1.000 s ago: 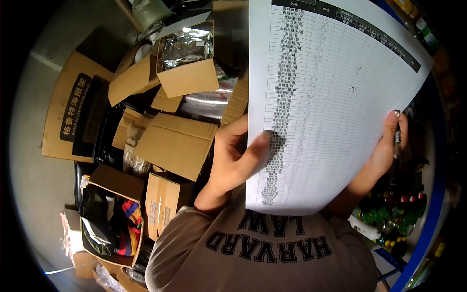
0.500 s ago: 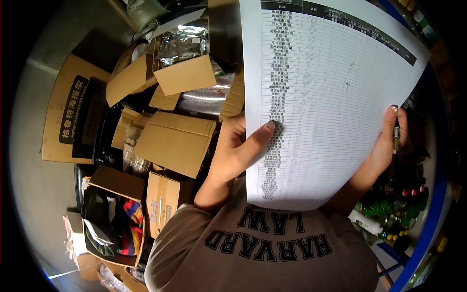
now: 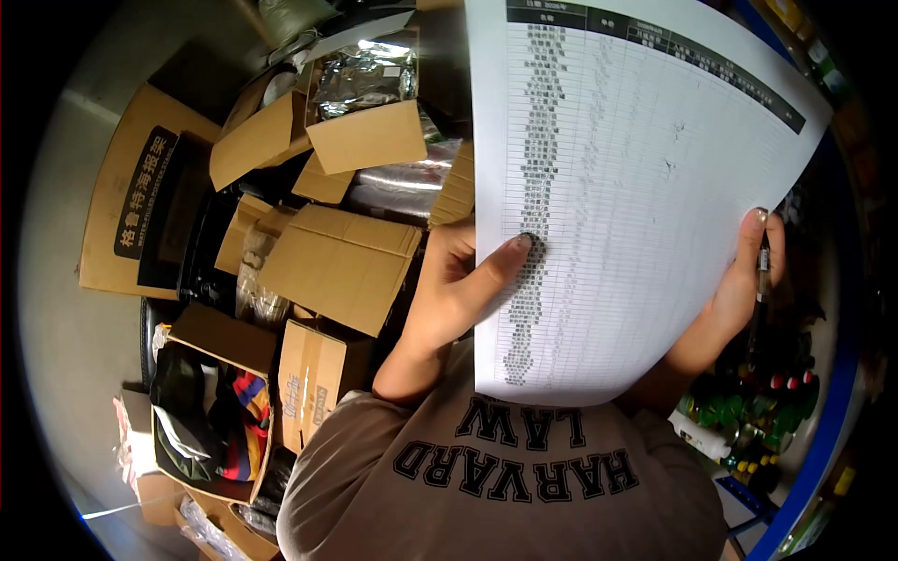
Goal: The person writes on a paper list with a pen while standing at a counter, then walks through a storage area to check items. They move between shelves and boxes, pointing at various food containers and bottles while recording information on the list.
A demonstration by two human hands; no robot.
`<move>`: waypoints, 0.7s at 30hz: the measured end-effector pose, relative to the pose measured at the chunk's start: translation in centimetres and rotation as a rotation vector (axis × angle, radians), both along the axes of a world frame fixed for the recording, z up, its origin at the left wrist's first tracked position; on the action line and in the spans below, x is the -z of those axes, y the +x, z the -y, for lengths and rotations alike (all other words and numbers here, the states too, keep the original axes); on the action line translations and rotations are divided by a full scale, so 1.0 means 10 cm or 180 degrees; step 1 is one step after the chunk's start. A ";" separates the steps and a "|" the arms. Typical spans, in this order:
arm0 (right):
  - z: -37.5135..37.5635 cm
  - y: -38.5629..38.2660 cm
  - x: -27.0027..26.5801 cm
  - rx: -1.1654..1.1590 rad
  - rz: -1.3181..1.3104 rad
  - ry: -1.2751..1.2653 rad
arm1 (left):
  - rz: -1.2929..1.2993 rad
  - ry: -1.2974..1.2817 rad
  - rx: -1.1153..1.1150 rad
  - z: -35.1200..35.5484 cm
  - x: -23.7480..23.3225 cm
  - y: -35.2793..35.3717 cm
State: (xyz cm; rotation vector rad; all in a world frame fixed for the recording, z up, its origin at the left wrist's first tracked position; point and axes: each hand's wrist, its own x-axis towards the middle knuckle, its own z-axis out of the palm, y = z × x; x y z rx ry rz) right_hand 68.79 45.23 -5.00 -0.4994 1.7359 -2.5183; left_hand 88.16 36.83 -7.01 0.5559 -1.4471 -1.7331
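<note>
Left hand (image 3: 458, 285) pinching left edge of printed sheet (image 3: 627, 224), thumb on its text column; right hand (image 3: 744, 266) gripping sheet's right edge and pen (image 3: 762, 280), open cartons (image 3: 341, 266) beyond left hand.

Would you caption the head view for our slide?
Near boxes, left hand grips a printed list, right hand a pen at its edge.

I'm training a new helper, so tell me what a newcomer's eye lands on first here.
First, the big printed sheet, held between the left hand and the right hand, which also holds a pen. Next, the jumbled cardboard boxes on the left, one showing silvery packaging.
</note>
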 end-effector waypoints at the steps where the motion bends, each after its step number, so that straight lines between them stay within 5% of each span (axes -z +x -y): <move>1: 0.03 0.07 -0.04 0.0154 0.0076 0.0012 | 0.0013 -0.0009 0.0012 0.02 0.01 0.00; 3: -0.01 0.00 0.01 -0.0085 0.0087 -0.0026 | 0.0058 -0.0152 0.0416 0.10 0.05 0.04; 7: 0.03 -0.02 0.01 -0.0249 0.0121 -0.0069 | 0.0472 0.0112 0.0158 0.07 0.07 -0.04; 21: 0.06 -0.12 0.06 -0.0462 -0.0403 0.0018 | -0.0076 -0.0066 -0.0323 -0.06 -0.02 0.10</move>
